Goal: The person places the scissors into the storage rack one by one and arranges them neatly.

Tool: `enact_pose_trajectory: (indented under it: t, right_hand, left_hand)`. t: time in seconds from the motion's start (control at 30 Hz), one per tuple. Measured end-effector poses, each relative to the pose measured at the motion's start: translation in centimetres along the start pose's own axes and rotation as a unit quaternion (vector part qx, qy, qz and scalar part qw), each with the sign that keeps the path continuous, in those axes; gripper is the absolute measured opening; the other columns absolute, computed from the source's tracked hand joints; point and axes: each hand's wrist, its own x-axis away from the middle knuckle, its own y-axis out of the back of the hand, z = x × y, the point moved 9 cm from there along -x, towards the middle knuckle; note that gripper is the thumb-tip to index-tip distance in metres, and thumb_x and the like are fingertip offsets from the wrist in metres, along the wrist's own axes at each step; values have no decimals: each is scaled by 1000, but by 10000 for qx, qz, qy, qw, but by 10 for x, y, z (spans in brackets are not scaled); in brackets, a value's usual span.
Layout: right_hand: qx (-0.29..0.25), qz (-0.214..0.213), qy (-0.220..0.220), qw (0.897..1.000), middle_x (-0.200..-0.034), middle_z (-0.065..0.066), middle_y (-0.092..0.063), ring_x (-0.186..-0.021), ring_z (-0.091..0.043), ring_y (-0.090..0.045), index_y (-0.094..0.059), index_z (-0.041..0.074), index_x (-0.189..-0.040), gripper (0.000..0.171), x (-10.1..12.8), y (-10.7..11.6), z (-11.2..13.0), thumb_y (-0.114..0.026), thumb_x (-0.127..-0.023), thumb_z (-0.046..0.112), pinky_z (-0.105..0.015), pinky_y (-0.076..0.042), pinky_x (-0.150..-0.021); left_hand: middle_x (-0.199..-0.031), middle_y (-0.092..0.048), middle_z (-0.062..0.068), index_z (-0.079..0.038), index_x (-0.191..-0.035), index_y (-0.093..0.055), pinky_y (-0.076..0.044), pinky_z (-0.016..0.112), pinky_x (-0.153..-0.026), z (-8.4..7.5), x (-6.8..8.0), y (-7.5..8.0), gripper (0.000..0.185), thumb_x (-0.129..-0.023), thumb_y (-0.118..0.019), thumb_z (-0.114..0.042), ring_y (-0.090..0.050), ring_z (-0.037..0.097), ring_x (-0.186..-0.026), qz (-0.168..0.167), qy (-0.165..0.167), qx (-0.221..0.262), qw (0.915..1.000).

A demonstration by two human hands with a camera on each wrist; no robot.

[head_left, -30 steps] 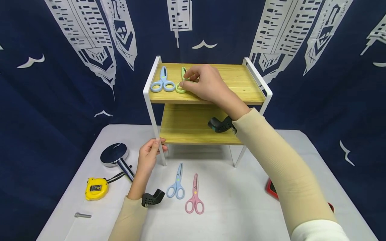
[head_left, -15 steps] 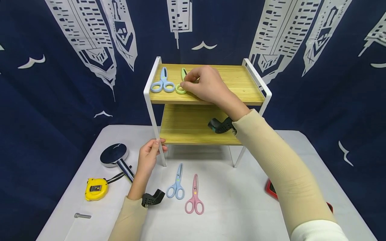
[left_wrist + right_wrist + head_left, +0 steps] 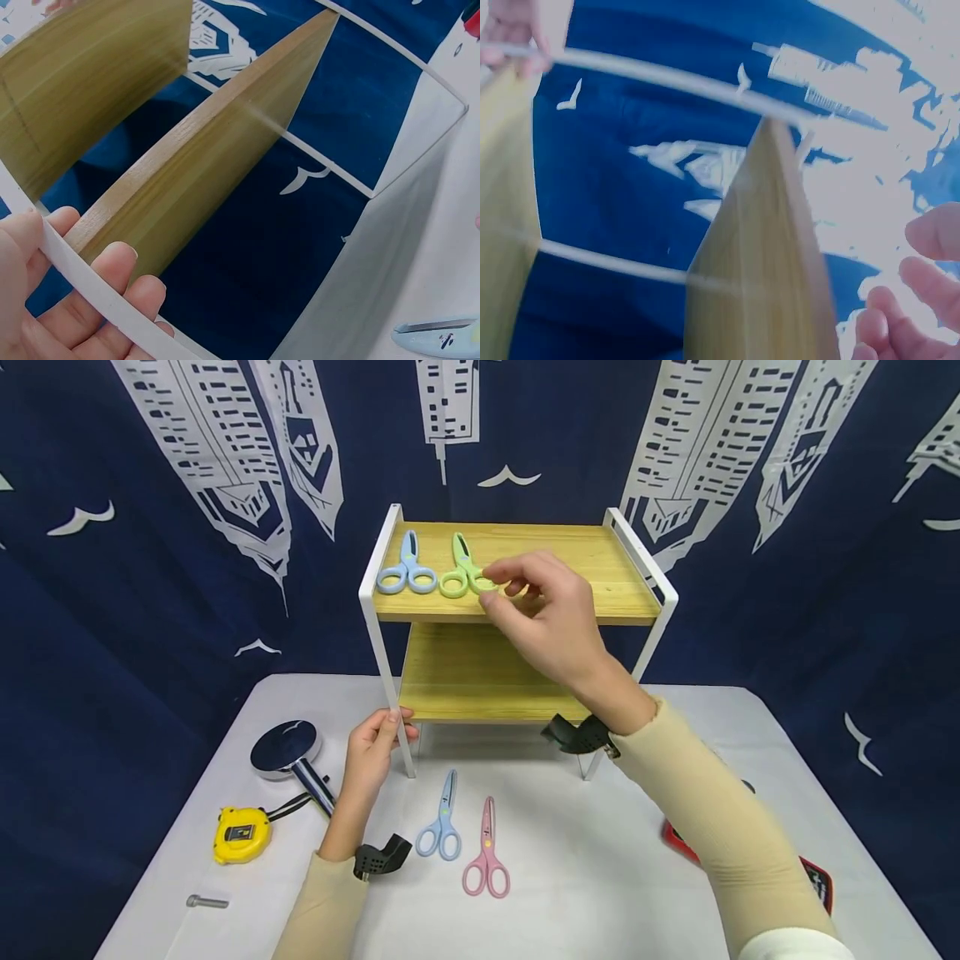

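Observation:
A two-tier wooden shelf [image 3: 480, 672] with white metal side frames stands on the table. Its left front leg [image 3: 385, 660] is gripped by my left hand [image 3: 371, 752], thumb on one side and fingers round the other in the left wrist view. Over the top tier's front edge, my right hand [image 3: 551, 614] holds nothing, its thumb and fingers loosely bent and apart. Green scissors [image 3: 470, 569] lie on that tier, their right loop partly overlapped by the fingertips. Blue scissors [image 3: 409, 562] lie to their left. Down on the table are more blue scissors [image 3: 445, 815] and pink scissors [image 3: 487, 843].
On the left of the table lie a chrome showerhead [image 3: 285, 750], a yellow tape measure [image 3: 242, 835] and a metal bolt [image 3: 207, 902]. A red and black object [image 3: 817, 881] is partly hidden under the right forearm. A dark blue printed curtain [image 3: 555, 410] hangs behind.
My right hand has let go of the green scissors and moved back toward me and to the right, leaving them on the top tier. The left hand keeps its grip on the leg.

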Motion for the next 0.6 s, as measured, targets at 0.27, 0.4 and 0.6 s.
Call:
enact_pose_trajectory:
  t: [0.27, 0.4, 0.6]
  right_hand:
    - [-145, 1273, 497, 9905, -93, -5, -73, -76, -14, -59, -75, 6, -99, 16, 92, -28, 7, -76, -83, 7, -24, -50, -66]
    - [58, 2294, -343, 9727, -94, 0, -72, -75, -10, -59, -75, 11, -104, 18, 147, -61, -22, -78, -86, 12, -22, -51, -64]
    - [73, 3188, -1314, 9386, -87, 1, -69, -68, -7, -57, -73, 8, -104, 19, 219, -99, -62, -76, -88, 16, -19, -49, -65]
  left_hand:
    - [-72, -69, -16, 15, -114, -65, -57, 17, -80, -2, -1, -1, 34, -109, -48, -14, -68, 1, -75, 33, -52, 77, 10000]
    - [-73, -69, -17, 15, -114, -64, -57, 17, -80, -1, -1, 0, 34, -109, -47, -14, -68, 0, -75, 29, -27, 66, 10000]
    - [-74, -70, -14, 15, -113, -65, -56, 17, -80, -2, 0, 0, 34, -109, -48, -15, -68, 1, -76, -1, -6, 39, 10000]
